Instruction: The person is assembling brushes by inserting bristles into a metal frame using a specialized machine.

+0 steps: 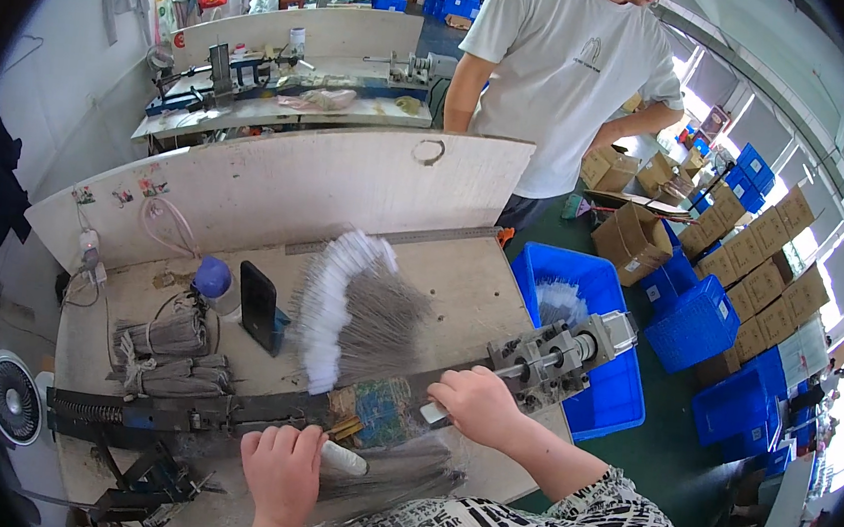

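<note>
At the near side of the bench, my left hand [281, 474] is closed, fingers curled, at the end of a white cylindrical grip [345, 460]. My right hand [478, 406] is closed around a white handle [434, 413] beside the metal clamp head [560, 354] of a long bench machine. The machine's dark rail [258, 411] runs across the bench between both hands. Thin grey wires [414, 467] lie just right of the white grip. Beyond the rail spreads a pile of thin wire brushes [377, 320] with white bristle ends.
Tied grey wire bundles [172, 372], a phone on a stand [258, 307] and a purple-topped bottle [213, 277] stand at left. A blue bin [610, 405] with white-tipped brushes is right of the bench. Another person [568, 86] stands behind the white board [288, 187]. A fan [14, 396] is far left.
</note>
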A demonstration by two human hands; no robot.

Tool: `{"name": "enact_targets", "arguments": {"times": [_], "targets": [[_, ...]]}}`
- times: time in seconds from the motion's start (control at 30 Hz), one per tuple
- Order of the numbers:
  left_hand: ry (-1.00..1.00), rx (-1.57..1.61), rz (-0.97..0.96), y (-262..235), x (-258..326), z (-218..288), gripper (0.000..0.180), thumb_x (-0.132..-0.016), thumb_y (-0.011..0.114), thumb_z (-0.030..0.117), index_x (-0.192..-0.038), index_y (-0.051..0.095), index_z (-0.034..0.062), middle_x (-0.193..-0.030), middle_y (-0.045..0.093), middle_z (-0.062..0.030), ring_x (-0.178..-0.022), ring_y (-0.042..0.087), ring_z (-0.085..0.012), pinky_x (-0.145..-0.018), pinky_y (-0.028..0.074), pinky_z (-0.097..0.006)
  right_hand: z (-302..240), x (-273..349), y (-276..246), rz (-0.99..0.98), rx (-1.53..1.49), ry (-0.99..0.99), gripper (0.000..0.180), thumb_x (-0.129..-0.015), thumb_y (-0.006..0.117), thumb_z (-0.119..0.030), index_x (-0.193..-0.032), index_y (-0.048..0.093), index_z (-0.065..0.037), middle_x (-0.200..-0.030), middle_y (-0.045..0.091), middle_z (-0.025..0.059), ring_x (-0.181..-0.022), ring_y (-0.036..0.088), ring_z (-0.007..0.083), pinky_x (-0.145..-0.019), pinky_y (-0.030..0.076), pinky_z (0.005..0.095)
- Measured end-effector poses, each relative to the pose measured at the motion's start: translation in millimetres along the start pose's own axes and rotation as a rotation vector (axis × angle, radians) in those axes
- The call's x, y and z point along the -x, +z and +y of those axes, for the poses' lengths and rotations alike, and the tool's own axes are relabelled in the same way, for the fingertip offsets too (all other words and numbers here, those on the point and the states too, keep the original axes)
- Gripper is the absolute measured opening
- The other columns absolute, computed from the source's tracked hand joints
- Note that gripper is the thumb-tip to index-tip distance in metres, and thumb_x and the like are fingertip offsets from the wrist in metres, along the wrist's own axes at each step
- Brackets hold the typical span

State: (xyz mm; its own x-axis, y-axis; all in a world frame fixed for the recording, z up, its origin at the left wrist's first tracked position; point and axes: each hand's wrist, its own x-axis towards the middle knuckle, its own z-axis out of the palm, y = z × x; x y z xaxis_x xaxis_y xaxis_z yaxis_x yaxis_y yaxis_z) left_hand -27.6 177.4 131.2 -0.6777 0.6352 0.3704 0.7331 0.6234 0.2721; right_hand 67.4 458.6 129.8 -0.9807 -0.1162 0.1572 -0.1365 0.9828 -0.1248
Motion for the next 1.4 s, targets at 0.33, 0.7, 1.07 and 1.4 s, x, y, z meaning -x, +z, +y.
{"name": "enact_targets", "arguments": {"times": [0.33, 0.7, 1.07, 1.4], "targets": [[-0.111, 0.001, 0.182, -0.8, 4.3, -12.5, 0.019, -0.087, 0.068, 0.014, -0.105, 0.066, 0.0092, -0.099, 0.061, -0.0068, -0.097, 0.059, -0.0262, -0.087, 0.041, -0.039, -44.4, -83.1, 15.5, -0.011, -0.133, -0.341, 0.015, -0.072, 0.065, -0.015, -0.085, 0.058, -0.011, -0.081, 0.058, 0.0053, -0.074, 0.062, 0.0243, -0.067, 0.046, 0.0370], [-0.937, 1.815, -0.149, 46.3, 34.8, 10.5, 0.050, -0.096, 0.062, 0.021, -0.134, 0.040, -0.0015, -0.123, 0.054, -0.0104, -0.111, 0.054, -0.0171, -0.096, 0.045, -0.034, -52.5, -103.2, 44.3, -0.196, -0.479, -0.223, 0.025, -0.075, 0.065, -0.006, -0.099, 0.068, -0.010, -0.094, 0.067, 0.0069, -0.086, 0.066, 0.0299, -0.074, 0.053, 0.0411], [-0.877, 1.406, -0.145, 106.4, 49.5, -15.6, 0.042, -0.094, 0.063, 0.010, -0.126, 0.038, 0.0019, -0.093, 0.060, -0.0045, -0.089, 0.058, -0.0099, -0.080, 0.049, -0.028, -64.7, -108.7, 41.0, -0.269, -0.421, -0.281, 0.029, -0.074, 0.067, -0.006, -0.102, 0.068, -0.007, -0.096, 0.067, 0.0085, -0.088, 0.066, 0.0307, -0.076, 0.052, 0.0403], [-1.358, 1.152, 0.095, 41.4, 138.0, -97.9, 0.041, -0.099, 0.058, 0.038, -0.115, 0.065, 0.0007, -0.091, 0.063, -0.0039, -0.087, 0.063, -0.0167, -0.088, 0.050, -0.035, -49.3, -37.5, 34.5, -0.149, -0.584, -0.260, 0.036, -0.081, 0.064, 0.004, -0.116, 0.063, -0.006, -0.109, 0.063, 0.0137, -0.096, 0.061, 0.0333, -0.082, 0.050, 0.0392]]}}
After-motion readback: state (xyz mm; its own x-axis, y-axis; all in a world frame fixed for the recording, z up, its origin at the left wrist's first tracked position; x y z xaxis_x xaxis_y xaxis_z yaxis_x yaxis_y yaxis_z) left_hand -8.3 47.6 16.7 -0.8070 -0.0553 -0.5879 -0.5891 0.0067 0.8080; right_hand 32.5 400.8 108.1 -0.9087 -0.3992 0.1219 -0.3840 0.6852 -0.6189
